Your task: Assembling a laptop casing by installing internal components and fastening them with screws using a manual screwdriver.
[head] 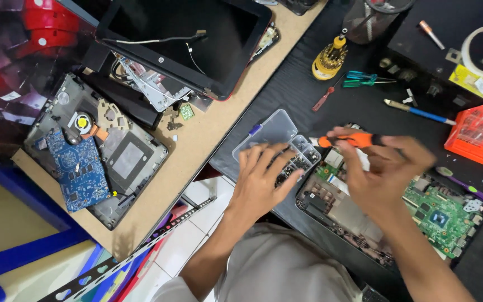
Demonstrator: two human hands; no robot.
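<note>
Orange screwdriver [349, 140] sits gripped in the right hand [384, 170]; left hand [264, 176] fingers [286, 168] spread loose over the screw box [278, 146], which a bump might spill near the counter [286, 84] edge.

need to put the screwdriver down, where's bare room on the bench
Free: the black mat between the yellow bit holder and the clear screw box, and the brown board strip left of that box. Crowded: around the open laptop base under the right hand, and the tool cluster beyond it.
</note>
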